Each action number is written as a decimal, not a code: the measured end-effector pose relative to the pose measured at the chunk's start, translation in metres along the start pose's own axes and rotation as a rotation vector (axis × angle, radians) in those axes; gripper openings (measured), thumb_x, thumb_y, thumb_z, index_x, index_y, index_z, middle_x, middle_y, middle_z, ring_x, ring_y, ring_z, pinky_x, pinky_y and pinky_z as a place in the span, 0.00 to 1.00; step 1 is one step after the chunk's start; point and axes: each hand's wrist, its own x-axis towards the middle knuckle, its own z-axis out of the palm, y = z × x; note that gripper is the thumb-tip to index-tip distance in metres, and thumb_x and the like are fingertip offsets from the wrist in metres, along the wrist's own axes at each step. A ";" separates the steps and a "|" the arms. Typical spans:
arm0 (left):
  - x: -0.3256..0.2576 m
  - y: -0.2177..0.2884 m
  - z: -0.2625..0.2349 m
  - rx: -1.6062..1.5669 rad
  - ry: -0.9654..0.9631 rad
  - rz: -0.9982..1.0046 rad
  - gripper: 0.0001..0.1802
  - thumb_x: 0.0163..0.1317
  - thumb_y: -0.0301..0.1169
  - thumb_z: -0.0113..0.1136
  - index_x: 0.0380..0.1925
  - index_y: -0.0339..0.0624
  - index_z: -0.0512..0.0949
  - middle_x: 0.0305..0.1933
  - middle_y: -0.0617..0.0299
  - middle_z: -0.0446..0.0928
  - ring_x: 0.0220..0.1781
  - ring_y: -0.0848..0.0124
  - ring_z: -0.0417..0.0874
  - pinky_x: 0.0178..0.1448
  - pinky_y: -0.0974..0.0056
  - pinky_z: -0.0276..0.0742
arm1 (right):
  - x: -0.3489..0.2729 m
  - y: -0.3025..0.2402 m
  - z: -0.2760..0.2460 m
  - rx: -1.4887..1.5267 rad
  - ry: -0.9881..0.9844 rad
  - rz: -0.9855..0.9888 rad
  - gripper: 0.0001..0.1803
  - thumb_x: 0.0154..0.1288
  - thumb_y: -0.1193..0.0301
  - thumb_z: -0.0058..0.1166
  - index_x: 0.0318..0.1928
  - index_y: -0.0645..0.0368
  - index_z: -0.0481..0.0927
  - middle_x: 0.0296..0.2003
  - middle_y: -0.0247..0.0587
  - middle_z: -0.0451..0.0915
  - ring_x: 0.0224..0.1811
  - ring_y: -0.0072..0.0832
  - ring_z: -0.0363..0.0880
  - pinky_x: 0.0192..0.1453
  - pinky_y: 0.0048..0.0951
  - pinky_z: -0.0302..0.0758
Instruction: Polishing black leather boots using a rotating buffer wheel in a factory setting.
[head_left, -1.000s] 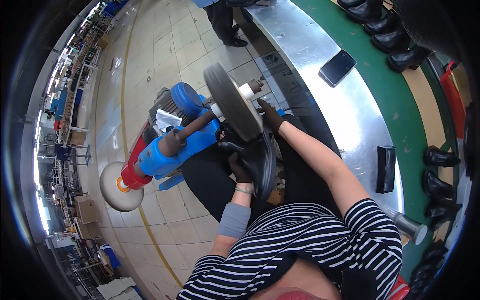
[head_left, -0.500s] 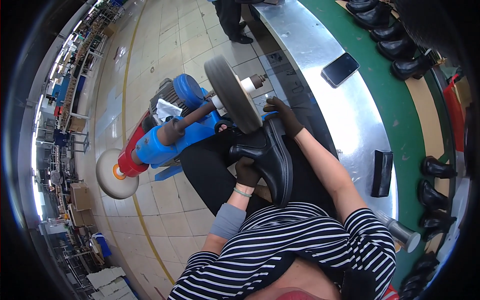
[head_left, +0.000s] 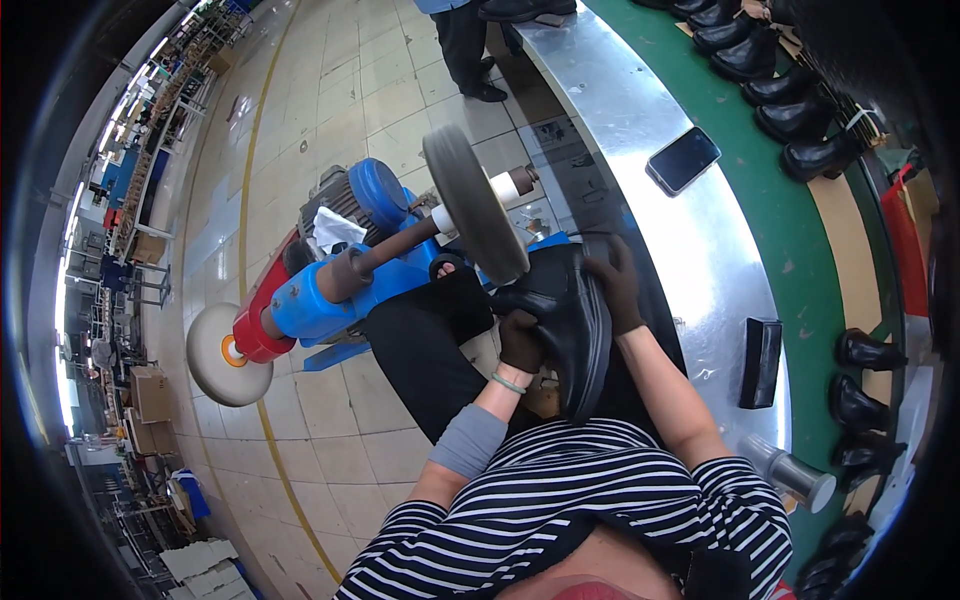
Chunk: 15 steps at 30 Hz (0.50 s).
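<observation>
A black leather boot [head_left: 565, 325] is held on its side above my lap, its sole edge toward the right. My left hand [head_left: 521, 342], in a brown glove, is closed on the boot's left side. The brown-gloved right hand [head_left: 617, 282] grips the sole edge near the far end, fingers partly hidden. Just beyond the boot, a dark buffing wheel [head_left: 470, 205] looks blurred at its rim, as if spinning. The boot's upper meets or nearly meets the wheel's lower edge; I cannot tell whether they touch.
The blue machine [head_left: 310, 295] carries a pale second wheel [head_left: 228, 352] on its left end. On the metal bench [head_left: 640, 110] at right lie a phone [head_left: 684, 160] and a black block-shaped item [head_left: 762, 363]. More boots [head_left: 820, 150] line the green surface. Another person [head_left: 465, 50] stands ahead.
My right hand has come back from the boot's far end onto its sole edge. The boot has shifted slightly right and turned a little, with my left hand still on it.
</observation>
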 end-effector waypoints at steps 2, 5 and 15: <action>0.004 -0.011 -0.004 0.069 0.069 0.099 0.31 0.43 0.27 0.50 0.53 0.32 0.75 0.56 0.49 0.77 0.61 0.51 0.75 0.71 0.49 0.67 | -0.006 -0.014 -0.009 -0.114 -0.007 -0.068 0.49 0.49 0.63 0.71 0.69 0.68 0.60 0.63 0.57 0.68 0.67 0.38 0.66 0.68 0.35 0.66; 0.003 -0.024 -0.003 -0.014 -0.008 0.015 0.30 0.45 0.28 0.51 0.54 0.34 0.75 0.56 0.50 0.77 0.60 0.52 0.75 0.70 0.50 0.68 | -0.003 -0.037 -0.020 -0.204 -0.094 0.058 0.50 0.48 0.62 0.73 0.68 0.67 0.60 0.62 0.58 0.68 0.67 0.38 0.66 0.67 0.37 0.67; 0.036 0.007 0.003 0.160 0.204 0.115 0.24 0.65 0.38 0.47 0.57 0.40 0.74 0.60 0.52 0.75 0.63 0.60 0.74 0.67 0.58 0.68 | -0.042 -0.091 0.034 -0.976 -0.350 -0.572 0.51 0.41 0.64 0.69 0.69 0.49 0.59 0.50 0.56 0.66 0.53 0.53 0.69 0.56 0.48 0.70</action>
